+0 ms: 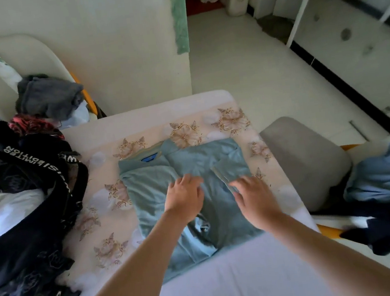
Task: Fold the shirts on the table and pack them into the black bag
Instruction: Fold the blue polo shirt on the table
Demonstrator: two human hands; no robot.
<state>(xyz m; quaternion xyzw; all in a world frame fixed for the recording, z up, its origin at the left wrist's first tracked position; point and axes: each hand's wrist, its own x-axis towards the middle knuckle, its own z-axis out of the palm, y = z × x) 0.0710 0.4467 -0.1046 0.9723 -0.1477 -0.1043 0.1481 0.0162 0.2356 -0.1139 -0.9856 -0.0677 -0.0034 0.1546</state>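
Light-blue shirt [190,158] lies partly folded mid-table [137,123]; black bag [27,230] sits at the left edge. Left hand [185,198] is flat, fingers spread, pressing the cloth. Right hand [254,197] is likewise open, at the folded sleeve [231,168]. Fabric looks soft, light, limp: best pinched at 2 hem corners.

A pale blue shirt [186,163] lies partly folded on the floral-clothed table [108,252]. The left hand [184,197] rests flat on its middle. The right hand [254,196], fingers spread, touches the folded-in sleeve [231,170]. A black bag [29,247] gapes at the left, with white laundry [12,212] inside.
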